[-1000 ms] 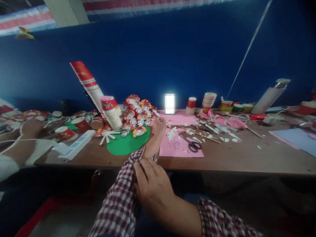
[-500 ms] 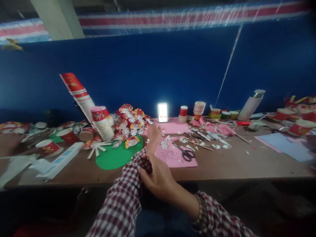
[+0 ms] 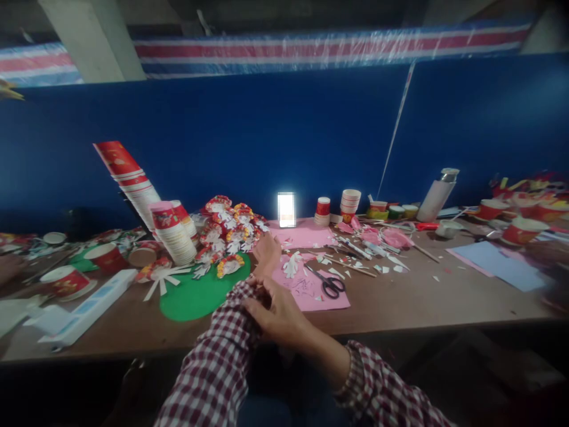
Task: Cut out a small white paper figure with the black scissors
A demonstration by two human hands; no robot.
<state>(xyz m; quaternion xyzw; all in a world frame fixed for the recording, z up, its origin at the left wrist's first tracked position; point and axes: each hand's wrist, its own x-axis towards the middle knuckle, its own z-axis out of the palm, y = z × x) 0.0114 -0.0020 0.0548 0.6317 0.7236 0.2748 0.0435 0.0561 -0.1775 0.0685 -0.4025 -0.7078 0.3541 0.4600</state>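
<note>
My left arm reaches over the brown table [image 3: 400, 302] in a red-and-white checked sleeve [image 3: 222, 356]. My left hand [image 3: 267, 254] rests loosely curled by the pink paper sheet [image 3: 311, 284], next to the heap of red and yellow paper decorations [image 3: 229, 228]; nothing shows in it. My right hand [image 3: 275, 311] pinches the cuff of that left sleeve at the wrist. Black scissors [image 3: 329, 284] lie on the pink sheet, just right of my left hand. A green paper disc [image 3: 195, 293] lies to its left.
Stacks of red paper cups [image 3: 171, 231] lean at the left, more cups [image 3: 349, 203] stand at the back. A lit phone [image 3: 286, 209] stands against the blue wall. A white bottle [image 3: 435, 196], a light blue sheet [image 3: 498, 264], paper scraps and sticks lie to the right. A white box [image 3: 84, 308] sits at the left.
The view has tilted up and swung a little to the right. My right hand has kept its pinch on the left cuff, sliding with it toward the wrist. The other person's arm at the left has left the view.
</note>
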